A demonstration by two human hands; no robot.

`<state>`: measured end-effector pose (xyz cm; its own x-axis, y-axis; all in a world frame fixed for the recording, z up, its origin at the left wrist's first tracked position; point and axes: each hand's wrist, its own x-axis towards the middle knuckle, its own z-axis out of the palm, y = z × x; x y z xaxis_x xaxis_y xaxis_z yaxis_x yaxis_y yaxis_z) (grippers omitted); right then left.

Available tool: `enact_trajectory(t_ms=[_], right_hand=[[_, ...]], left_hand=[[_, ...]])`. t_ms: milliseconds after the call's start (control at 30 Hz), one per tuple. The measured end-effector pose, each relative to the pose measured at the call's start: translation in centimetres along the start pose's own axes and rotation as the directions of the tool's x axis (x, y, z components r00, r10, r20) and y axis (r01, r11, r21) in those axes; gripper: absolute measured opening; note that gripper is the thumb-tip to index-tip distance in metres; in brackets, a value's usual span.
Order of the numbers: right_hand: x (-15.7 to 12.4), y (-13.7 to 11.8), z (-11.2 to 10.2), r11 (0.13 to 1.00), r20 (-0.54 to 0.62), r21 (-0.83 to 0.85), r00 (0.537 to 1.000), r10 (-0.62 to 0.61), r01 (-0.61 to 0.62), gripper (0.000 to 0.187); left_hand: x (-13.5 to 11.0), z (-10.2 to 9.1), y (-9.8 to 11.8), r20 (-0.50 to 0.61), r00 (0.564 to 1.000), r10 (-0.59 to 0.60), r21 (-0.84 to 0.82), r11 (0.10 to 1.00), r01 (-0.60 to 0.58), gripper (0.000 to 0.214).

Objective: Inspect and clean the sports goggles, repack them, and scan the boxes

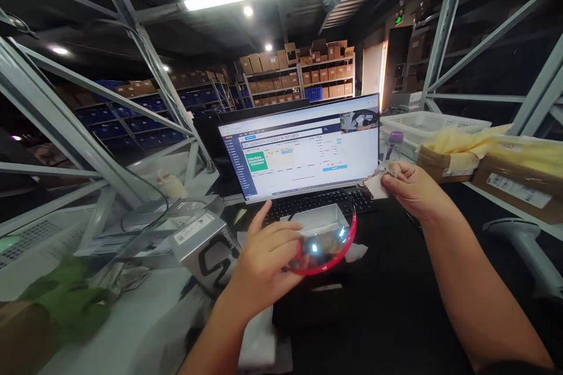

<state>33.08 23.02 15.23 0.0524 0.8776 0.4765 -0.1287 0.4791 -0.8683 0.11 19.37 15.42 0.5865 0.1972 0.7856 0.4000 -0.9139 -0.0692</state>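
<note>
My left hand (pixel 264 258) grips a pair of red-framed glasses (pixel 323 249) with a shiny, reflective lens, held just in front of the laptop keyboard (pixel 321 199). An open grey box (pixel 319 220) sits right behind the glasses. My right hand (pixel 407 187) is raised to the right of the keyboard and pinches a small clear packet with a white slip (pixel 379 179). The laptop screen (pixel 303 146) is lit and shows a form page.
A grey carton (pixel 206 240) lies left of the laptop, with green material (pixel 65 293) at far left. White bins (pixel 428 126), cardboard parcels (pixel 519 181) and a handheld scanner (pixel 525 249) sit on the right. Metal rack struts frame both sides.
</note>
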Motion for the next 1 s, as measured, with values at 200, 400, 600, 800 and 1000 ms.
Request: enact_trajectory(t_ms=[200, 400, 600, 800, 1000], right_hand=[[-0.3, -0.5, 0.4, 0.987, -0.088, -0.163, 0.996, -0.005, -0.009, 0.07], [-0.9, -1.6, 0.3, 0.916, 0.04, -0.395, 0.994, 0.098, -0.075, 0.065], [0.0, 0.5, -1.2, 0.598, 0.148, -0.799, 0.94, 0.307, -0.07, 0.048], [0.8, 2.5, -1.2, 0.484, 0.054, -0.875, 0.987, 0.149, -0.026, 0.044], [0.1, 2.5, -1.6, 0.769, 0.119, -0.628, 0.962, 0.245, -0.118, 0.047]], left_hand=[[-0.2, -0.6, -0.2, -0.043, 0.999, -0.014, 0.043, 0.999, 0.016, 0.018], [-0.2, -1.0, -0.3, -0.076, 0.997, -0.021, 0.085, 0.996, 0.027, 0.019], [-0.6, -0.9, -0.7, -0.131, 0.987, -0.09, 0.086, 0.991, 0.102, 0.017], [-1.1, -1.8, -2.0, -0.096, 0.705, -0.702, -0.751, 0.516, 0.411, 0.014], [-1.1, -1.2, -2.4, 0.127, 0.655, -0.745, -0.958, 0.08, 0.276, 0.045]])
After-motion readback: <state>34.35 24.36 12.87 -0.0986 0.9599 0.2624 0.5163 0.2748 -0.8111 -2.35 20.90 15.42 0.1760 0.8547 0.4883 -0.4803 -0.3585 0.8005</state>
